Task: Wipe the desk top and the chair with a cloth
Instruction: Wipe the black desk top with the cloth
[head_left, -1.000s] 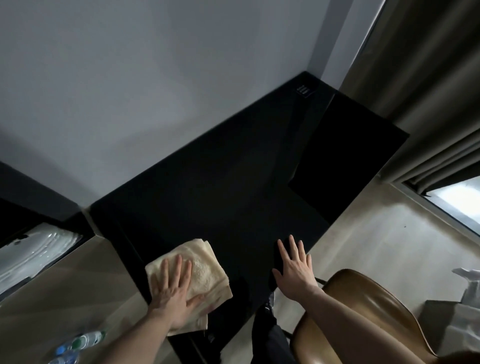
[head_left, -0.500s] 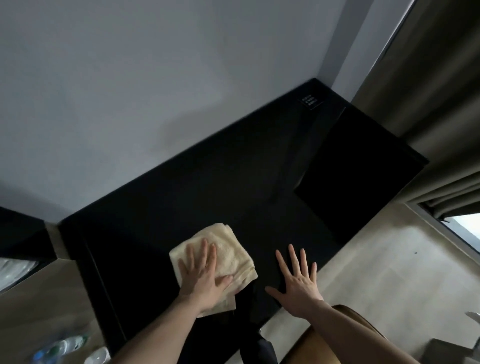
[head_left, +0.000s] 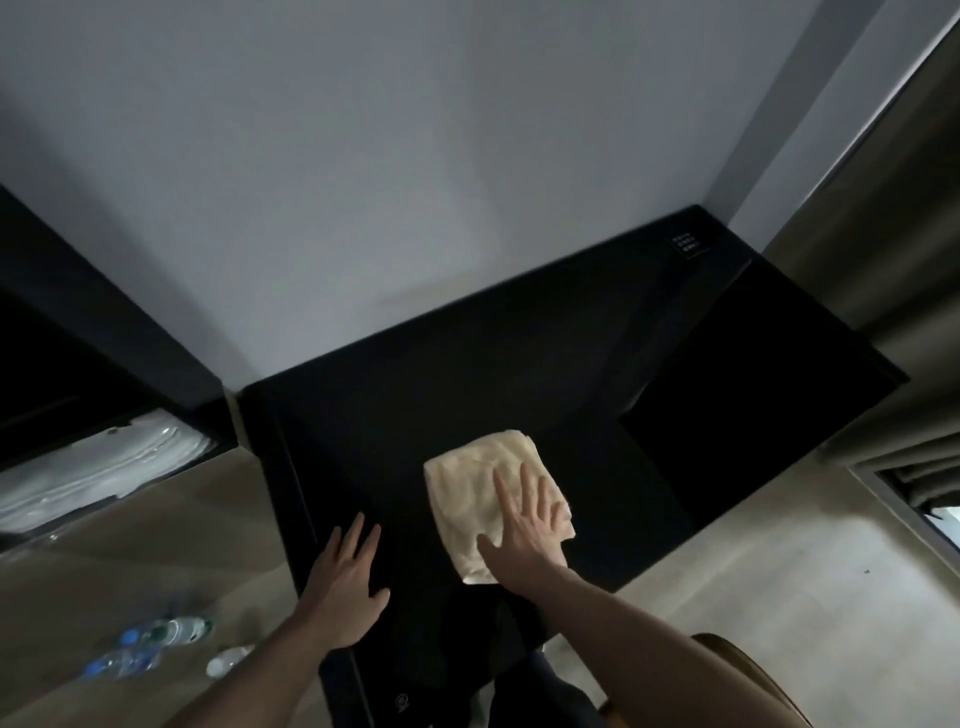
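Flat-fingered, the right hand (head_left: 524, 535) presses a folded terry cloth (head_left: 488, 493) on the matte black desk top (head_left: 415, 405).

One folded cream cloth (head_left: 493, 493) on one black desk top (head_left: 467, 374), and two hands on show: a left hand (head_left: 345, 587) and a right hand (head_left: 524, 530). Down on the floor at the left, three plastic bottles (head_left: 156, 649), blurred but countable. One brown chair (head_left: 748, 675) peeks in at the bottom right corner.
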